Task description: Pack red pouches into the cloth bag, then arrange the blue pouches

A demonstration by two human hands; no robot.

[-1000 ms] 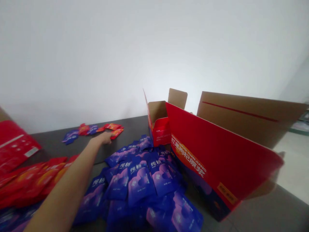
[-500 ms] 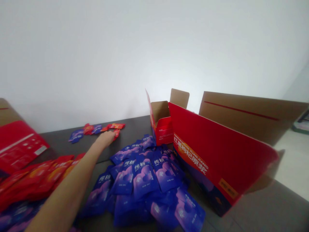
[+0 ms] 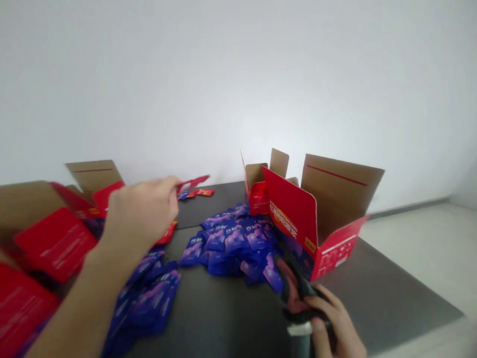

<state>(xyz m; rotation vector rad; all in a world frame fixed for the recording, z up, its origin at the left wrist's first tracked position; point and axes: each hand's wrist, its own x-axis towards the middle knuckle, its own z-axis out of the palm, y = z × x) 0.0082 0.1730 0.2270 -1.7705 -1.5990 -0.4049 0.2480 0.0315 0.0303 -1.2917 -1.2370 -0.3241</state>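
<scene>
My left hand is raised at centre left, its fingers closed on the edge of a thin red sachet, blurred by motion. At lower right, my right hand grips a black tool with a reddish middle and a grey cylindrical end; its exact kind is unclear. Beyond that tool lies a heap of blue-purple sachets. Another heap of blue sachets lies below my left forearm. Behind my left wrist, red sachets show in part.
A large open red carton stands right of the middle heap, with a smaller open carton behind it. Open red cartons crowd the left. A few sachets lie near the wall, on the dark table.
My left hand has lifted off the far table with a red sachet and come back nearer. My right hand has come into view with the black tool. The view has shifted, showing more cartons at left.
</scene>
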